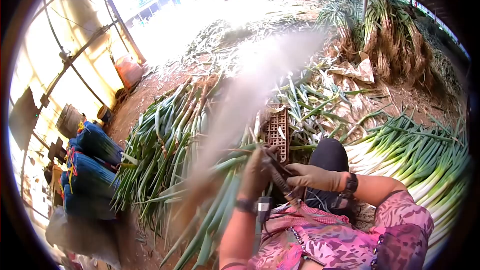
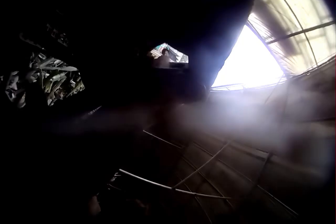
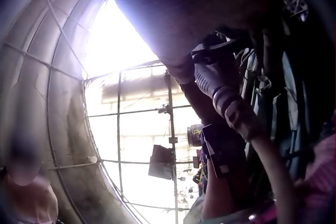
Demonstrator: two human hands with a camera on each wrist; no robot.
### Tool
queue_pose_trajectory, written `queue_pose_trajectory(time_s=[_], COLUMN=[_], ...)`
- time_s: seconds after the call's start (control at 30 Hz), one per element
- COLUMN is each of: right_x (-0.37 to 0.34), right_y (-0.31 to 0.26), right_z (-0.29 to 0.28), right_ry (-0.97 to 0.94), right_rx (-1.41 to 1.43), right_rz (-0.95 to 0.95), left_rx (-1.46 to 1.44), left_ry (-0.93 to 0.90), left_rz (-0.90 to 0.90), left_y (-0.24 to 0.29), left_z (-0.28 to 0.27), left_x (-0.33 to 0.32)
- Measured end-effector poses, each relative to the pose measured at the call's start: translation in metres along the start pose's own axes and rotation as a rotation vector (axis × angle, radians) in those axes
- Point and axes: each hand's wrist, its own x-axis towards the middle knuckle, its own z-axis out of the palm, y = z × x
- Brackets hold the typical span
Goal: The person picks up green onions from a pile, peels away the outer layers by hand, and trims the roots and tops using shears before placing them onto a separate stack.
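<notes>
In the head view my gloved left hand (image 1: pixel 256 170) is curled where long green onion stalks (image 1: pixel 220 220) meet it, their leaves trailing down to the lower left. My gloved right hand (image 1: pixel 317 177) grips a dark air gun (image 1: pixel 278 175) with its fingertips, close beside the left hand. In the right wrist view a ribbed coupling (image 3: pixel 226 98) joins the gun to a pale hose (image 3: pixel 273 169) that runs down towards my lap. Fingers of the left hand are partly hidden behind the gun. Darkness fills most of the left wrist view.
A heap of untrimmed green onions (image 1: pixel 160 135) lies to the left, whitened ones (image 1: pixel 415 155) to the right. Ahead stand a brown plastic crate (image 1: pixel 277 132) and root-on bundles (image 1: pixel 395 40). Blue bundles (image 1: pixel 92 170) line the left wall. A pale blurred streak crosses the head view.
</notes>
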Motion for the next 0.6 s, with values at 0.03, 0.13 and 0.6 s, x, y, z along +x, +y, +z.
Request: queue_pose_trajectory(time_s=[0.03, 0.13, 0.6], right_x=[0.001, 0.018, 0.055], right_y=[-0.008, -0.005, -0.001], right_z=[0.003, -0.012, 0.013], right_ry=[-0.050, -0.051, -0.379], right_rx=[0.005, -0.004, 0.431], right_rz=[0.053, 0.085, -0.066], left_rx=[0.068, 0.131, 0.337], left_ry=[0.029, 0.033, 0.115], left_rz=[0.023, 0.064, 0.402], left_y=[0.012, 0.048, 0.024], left_z=[0.000, 0.001, -0.040], left_x=[-0.004, -0.025, -0.021])
